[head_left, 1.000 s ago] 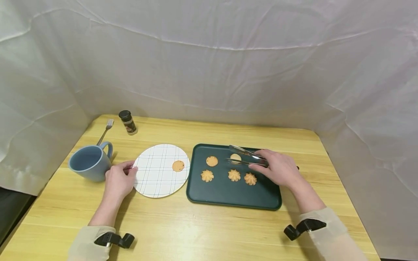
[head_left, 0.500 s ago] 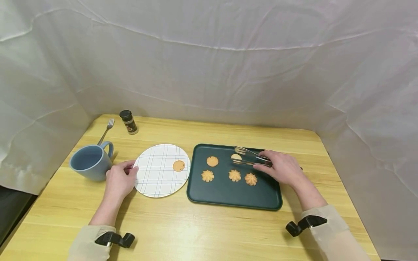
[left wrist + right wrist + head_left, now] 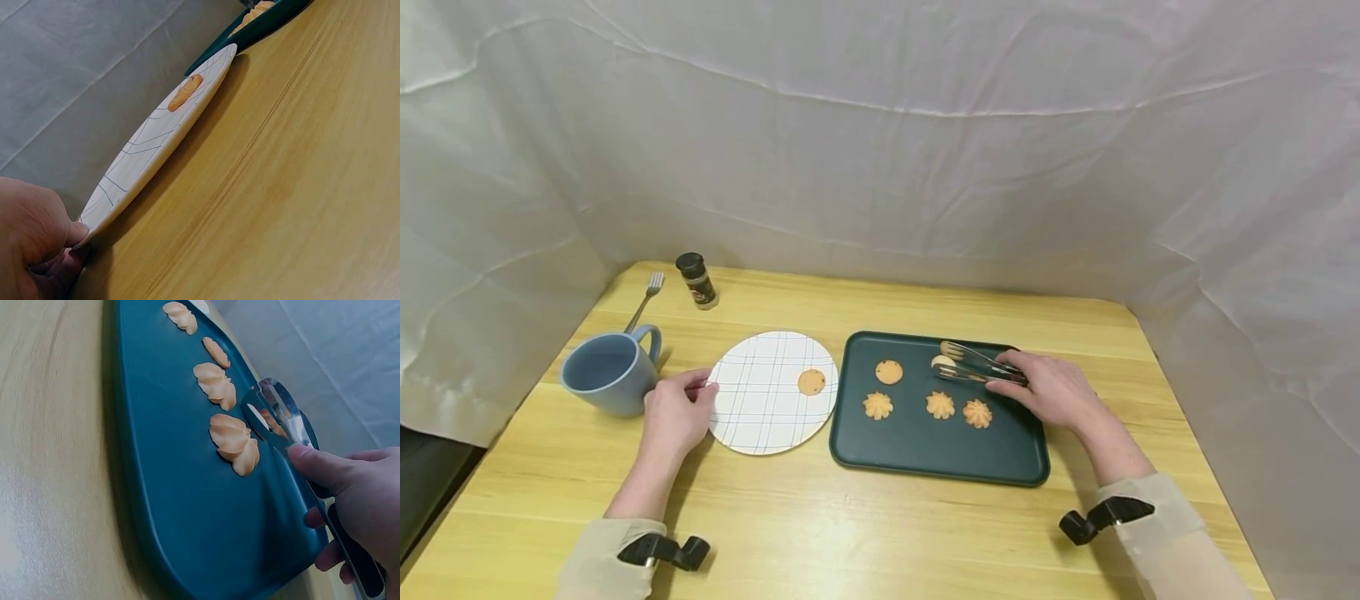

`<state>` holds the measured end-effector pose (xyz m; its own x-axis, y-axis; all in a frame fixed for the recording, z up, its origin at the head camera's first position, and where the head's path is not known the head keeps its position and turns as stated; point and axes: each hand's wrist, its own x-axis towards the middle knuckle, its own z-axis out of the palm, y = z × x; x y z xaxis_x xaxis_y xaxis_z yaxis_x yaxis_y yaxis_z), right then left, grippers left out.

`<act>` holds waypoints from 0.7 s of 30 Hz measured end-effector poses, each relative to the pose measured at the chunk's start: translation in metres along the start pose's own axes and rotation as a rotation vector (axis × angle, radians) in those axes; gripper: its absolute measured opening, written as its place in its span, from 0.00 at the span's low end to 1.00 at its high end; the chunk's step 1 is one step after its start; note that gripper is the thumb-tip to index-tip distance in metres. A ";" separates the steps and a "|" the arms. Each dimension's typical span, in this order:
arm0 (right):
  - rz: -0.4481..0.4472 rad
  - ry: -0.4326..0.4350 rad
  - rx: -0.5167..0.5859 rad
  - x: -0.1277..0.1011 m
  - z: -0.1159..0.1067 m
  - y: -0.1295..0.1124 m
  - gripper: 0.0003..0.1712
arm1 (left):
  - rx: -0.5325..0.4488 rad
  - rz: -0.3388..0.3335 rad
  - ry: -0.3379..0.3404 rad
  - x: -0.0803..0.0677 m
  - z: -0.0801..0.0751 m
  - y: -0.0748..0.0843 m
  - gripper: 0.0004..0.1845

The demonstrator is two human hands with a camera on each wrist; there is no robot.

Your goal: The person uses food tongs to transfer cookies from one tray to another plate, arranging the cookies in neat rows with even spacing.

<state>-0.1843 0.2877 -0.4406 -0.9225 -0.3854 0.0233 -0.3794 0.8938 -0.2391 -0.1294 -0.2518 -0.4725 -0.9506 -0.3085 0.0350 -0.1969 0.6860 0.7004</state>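
Note:
My left hand (image 3: 676,415) pinches the left rim of a white round plate (image 3: 752,408) with blue lines, thumb on top and fingers under the edge. One round cookie (image 3: 812,382) lies on the plate's right side. My right hand (image 3: 1054,388) holds metal serving tongs (image 3: 292,419) with a dark handle over the dark green tray (image 3: 910,454). Between the tongs' two arms is a pale round cookie (image 3: 943,362), partly hidden; whether both arms touch it I cannot tell. Near it on the tray are a round cookie (image 3: 889,372) and flower-shaped cookies (image 3: 940,405).
A blue mug (image 3: 610,371) stands close to my left hand. Behind it lie a fork (image 3: 646,298) and, upright to its right, a black-capped spice jar (image 3: 697,282). Pale cloth (image 3: 880,167) hangs around the wooden table (image 3: 820,533).
My right hand has shifted slightly right with the tongs, and their arms stand closer together around the pale round cookie. The left hand keeps its hold on the plate.

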 end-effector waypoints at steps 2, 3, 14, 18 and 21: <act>-0.004 0.000 -0.001 0.000 0.000 0.000 0.30 | -0.001 0.001 0.002 0.000 0.000 0.000 0.19; -0.006 0.001 -0.001 0.000 0.000 0.000 0.30 | -0.001 0.001 0.002 0.000 0.000 0.000 0.19; -0.007 -0.003 0.000 0.000 -0.001 -0.002 0.32 | 0.002 -0.003 0.000 0.000 -0.001 -0.002 0.19; 0.001 -0.008 0.013 0.001 0.001 -0.002 0.35 | -0.002 -0.005 -0.003 0.000 0.000 -0.001 0.19; 0.004 -0.012 0.024 0.001 0.002 -0.002 0.36 | -0.004 -0.005 -0.006 0.000 0.000 -0.001 0.19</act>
<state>-0.1839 0.2848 -0.4415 -0.9229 -0.3850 0.0111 -0.3742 0.8895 -0.2624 -0.1290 -0.2524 -0.4729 -0.9512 -0.3075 0.0271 -0.2005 0.6821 0.7032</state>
